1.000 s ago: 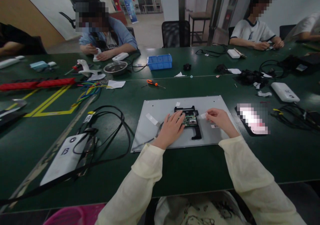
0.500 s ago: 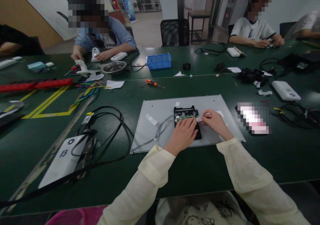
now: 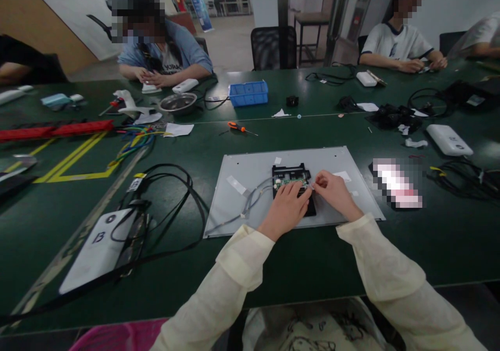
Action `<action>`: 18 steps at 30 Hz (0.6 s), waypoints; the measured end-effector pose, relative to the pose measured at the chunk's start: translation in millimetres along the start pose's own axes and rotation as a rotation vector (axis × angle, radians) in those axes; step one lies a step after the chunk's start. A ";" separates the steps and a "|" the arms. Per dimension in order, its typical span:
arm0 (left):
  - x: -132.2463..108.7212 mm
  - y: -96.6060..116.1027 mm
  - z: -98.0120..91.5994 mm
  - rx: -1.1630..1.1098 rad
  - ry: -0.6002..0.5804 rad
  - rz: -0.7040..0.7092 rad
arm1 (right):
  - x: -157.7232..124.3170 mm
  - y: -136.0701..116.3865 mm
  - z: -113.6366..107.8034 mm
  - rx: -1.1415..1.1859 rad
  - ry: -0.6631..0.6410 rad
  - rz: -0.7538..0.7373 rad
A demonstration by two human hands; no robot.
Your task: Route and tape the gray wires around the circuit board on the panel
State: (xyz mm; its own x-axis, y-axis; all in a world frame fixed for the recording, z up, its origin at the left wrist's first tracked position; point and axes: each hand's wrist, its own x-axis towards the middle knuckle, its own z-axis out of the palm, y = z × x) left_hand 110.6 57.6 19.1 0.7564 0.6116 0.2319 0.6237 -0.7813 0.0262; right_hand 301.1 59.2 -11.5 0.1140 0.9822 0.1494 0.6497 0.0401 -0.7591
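A grey metal panel [image 3: 250, 168] lies flat on the green table in front of me. On it sits a black plastic frame [image 3: 289, 173] with a small green circuit board [image 3: 287, 181]. My left hand [image 3: 287, 209] rests palm down on the board and frame, fingers together. My right hand [image 3: 332, 193] is beside it, its fingertips pinched on a thin white strip at the board's right edge. A grey cable [image 3: 252, 201] runs left from the board across the panel.
Black cables [image 3: 172, 195] and a white device [image 3: 99, 247] lie to the left. An orange screwdriver [image 3: 239, 128], a blue bin [image 3: 249, 93] and a metal bowl [image 3: 179, 102] sit beyond the panel. Other people work at the far side. A white box [image 3: 448, 139] is at the right.
My left hand slid right and nearer, onto the circuit board and frame. My right hand moved left to the board's right edge, pinching the white strip. The grey cable now shows.
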 end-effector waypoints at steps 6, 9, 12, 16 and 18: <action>-0.5 0.0 0.1 -0.004 0.007 0.002 | -0.6 0.0 0.1 -0.110 -0.027 -0.044; -0.7 -0.2 0.0 -0.011 0.008 0.008 | -1.7 -0.7 1.2 -0.195 -0.005 -0.108; -0.8 -0.3 0.2 -0.018 0.012 0.007 | -2.5 -2.0 2.4 -0.193 0.002 -0.181; -1.2 -0.1 1.3 -0.018 0.010 0.002 | -2.5 -1.8 2.5 -0.160 -0.068 -0.214; -1.3 -0.1 1.7 -0.018 0.010 -0.002 | -2.3 -1.5 1.4 -0.160 -0.084 -0.203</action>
State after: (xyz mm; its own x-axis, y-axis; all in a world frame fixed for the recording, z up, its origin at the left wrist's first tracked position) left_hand 109.9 57.1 17.2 0.7532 0.6120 0.2412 0.6214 -0.7822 0.0440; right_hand 298.8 57.1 -11.5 -0.0892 0.9691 0.2300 0.7643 0.2147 -0.6081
